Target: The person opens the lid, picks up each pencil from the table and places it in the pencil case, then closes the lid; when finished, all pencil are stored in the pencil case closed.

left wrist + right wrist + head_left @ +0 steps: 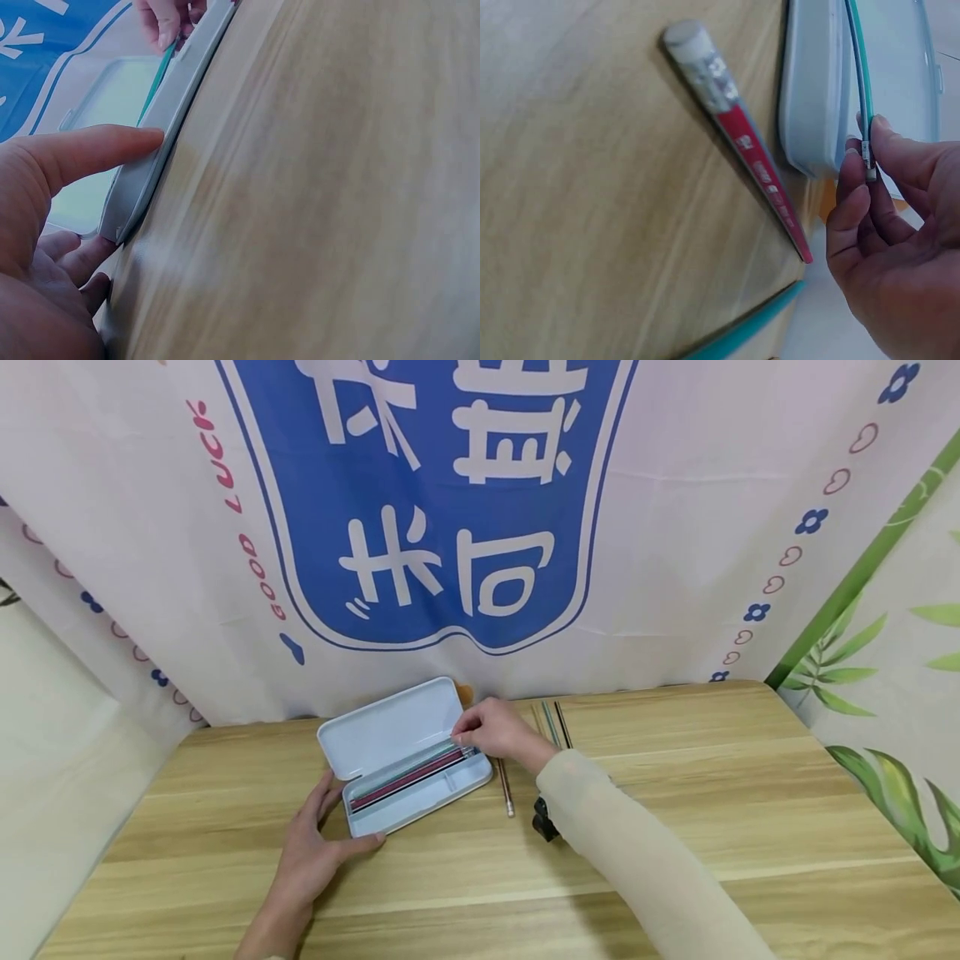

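A light blue pencil case (408, 821) lies with its lid (397, 727) raised at the back. Inside it are a red pencil (420, 775) and a dark one beside it. My left hand (311, 852) grips the case's left end, the thumb on the front wall and the fingers around the far corner. At the right end, my right hand (495, 727) pinches a green pencil (862, 67) near its white eraser, between thumb and fingers. That pencil's other end reaches into the case. How far it rests on the others, I cannot tell.
A red pencil (761, 169) with a white eraser lies right of the case. Tan (536, 718), teal (550, 723) and black (563, 725) pencils lie farther right, partly behind my right arm. A printed cloth (645, 635) hangs along the table's back edge.
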